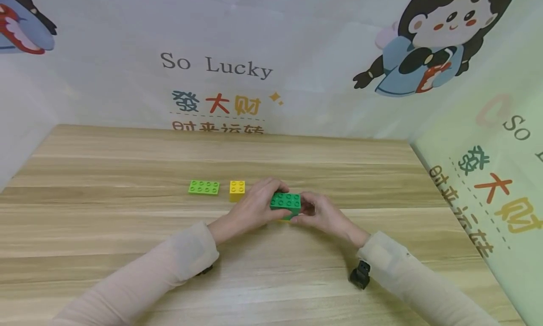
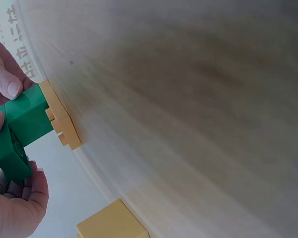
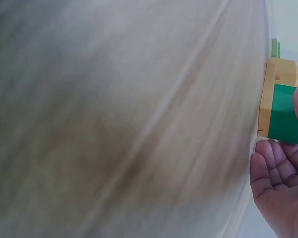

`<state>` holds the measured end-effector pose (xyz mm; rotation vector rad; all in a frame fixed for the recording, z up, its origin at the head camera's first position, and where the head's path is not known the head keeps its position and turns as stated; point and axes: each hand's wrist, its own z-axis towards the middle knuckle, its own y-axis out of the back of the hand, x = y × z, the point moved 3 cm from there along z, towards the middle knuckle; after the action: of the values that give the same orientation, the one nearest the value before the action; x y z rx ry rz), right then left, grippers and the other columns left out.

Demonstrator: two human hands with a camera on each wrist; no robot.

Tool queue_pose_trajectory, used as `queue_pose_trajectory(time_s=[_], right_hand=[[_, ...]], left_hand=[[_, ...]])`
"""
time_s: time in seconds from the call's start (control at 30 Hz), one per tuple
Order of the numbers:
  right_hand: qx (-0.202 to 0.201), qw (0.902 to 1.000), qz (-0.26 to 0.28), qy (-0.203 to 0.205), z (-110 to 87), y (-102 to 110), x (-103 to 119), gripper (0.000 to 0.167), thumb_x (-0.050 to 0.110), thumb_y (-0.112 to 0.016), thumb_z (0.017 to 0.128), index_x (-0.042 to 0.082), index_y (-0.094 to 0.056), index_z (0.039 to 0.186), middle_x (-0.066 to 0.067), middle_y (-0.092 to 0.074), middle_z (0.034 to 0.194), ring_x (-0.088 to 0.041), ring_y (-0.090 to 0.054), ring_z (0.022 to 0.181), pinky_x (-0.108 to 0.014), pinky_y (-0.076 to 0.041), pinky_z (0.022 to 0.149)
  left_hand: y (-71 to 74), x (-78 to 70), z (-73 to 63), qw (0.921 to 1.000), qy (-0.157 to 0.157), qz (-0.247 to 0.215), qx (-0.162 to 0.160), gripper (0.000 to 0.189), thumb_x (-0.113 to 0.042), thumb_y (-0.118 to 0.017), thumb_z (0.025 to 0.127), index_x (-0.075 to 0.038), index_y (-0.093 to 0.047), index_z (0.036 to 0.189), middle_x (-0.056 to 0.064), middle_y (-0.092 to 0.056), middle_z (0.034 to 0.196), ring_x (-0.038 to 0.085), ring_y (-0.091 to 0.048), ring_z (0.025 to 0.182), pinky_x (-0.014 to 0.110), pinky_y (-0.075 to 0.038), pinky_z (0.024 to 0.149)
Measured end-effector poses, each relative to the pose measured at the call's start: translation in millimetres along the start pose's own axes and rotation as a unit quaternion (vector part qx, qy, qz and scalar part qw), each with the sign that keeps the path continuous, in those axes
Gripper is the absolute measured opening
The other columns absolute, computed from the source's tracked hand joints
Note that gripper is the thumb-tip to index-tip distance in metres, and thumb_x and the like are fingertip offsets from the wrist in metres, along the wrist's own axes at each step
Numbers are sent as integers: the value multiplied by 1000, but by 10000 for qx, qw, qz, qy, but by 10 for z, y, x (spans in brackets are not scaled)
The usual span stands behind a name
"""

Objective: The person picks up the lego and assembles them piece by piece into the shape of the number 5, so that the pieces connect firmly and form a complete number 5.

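Observation:
A dark green studded brick (image 1: pixel 285 201) sits on top of a yellow-orange piece (image 1: pixel 283 218) at the middle of the wooden table (image 1: pixel 127 231). My left hand (image 1: pixel 266 201) grips the green brick's left end, fingers curled over its far side. My right hand (image 1: pixel 306 208) pinches its right end. In the left wrist view the green brick (image 2: pixel 25 119) lies against the orange piece (image 2: pixel 63 118), with fingers (image 2: pixel 9 85) round it. The right wrist view shows the green brick (image 3: pixel 287 114) on the orange piece (image 3: pixel 266 99), with a curled palm (image 3: pixel 280 191) under it.
A light green flat brick (image 1: pixel 203 187) and a small yellow brick (image 1: pixel 237 190) lie just left of my hands; the yellow brick (image 2: pixel 111 224) also shows in the left wrist view. Printed backdrop walls (image 1: pixel 220 66) stand behind and to the right of the table.

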<state>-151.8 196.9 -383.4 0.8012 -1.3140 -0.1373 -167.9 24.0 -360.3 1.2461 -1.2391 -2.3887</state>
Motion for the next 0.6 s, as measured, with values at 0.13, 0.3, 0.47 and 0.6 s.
queue_pose_trajectory(time_s=[0.13,0.3,0.47,0.6], right_hand=[[-167,9999,-44,-14,-12,28,27,37,7,-74,79,-5,-60,110,-13,-65,99,-20,-62,90,-30,-53,81],[-340,9994,-30,11,-15,55,83,48,7,-74,79,-8,-55,120,-17,-65,103,-25,-62,93,-34,-53,84],[-492,9987,30,141,-4,60,120,49,7,-74,80,-9,-54,122,-18,-65,106,-26,-63,93,-35,-53,84],[-628,9977,79,246,-5,56,147,47,6,-73,80,-9,-55,121,-20,-64,111,-28,-62,95,-39,-53,85]], left_hand=[[35,12,-15,10000,1,13,-16,47,-25,-80,74,-3,-59,111,6,-61,107,18,-57,95,32,-49,84],[127,46,-61,9998,158,-132,10,54,-29,-80,74,-2,-58,115,9,-61,110,21,-58,100,35,-50,87],[258,148,-134,9988,388,-297,-66,56,-32,-79,76,-1,-57,117,11,-61,115,25,-57,106,38,-49,90],[367,252,-191,9981,520,-234,-230,56,-32,-79,76,1,-58,116,14,-62,113,27,-58,105,39,-49,90]])
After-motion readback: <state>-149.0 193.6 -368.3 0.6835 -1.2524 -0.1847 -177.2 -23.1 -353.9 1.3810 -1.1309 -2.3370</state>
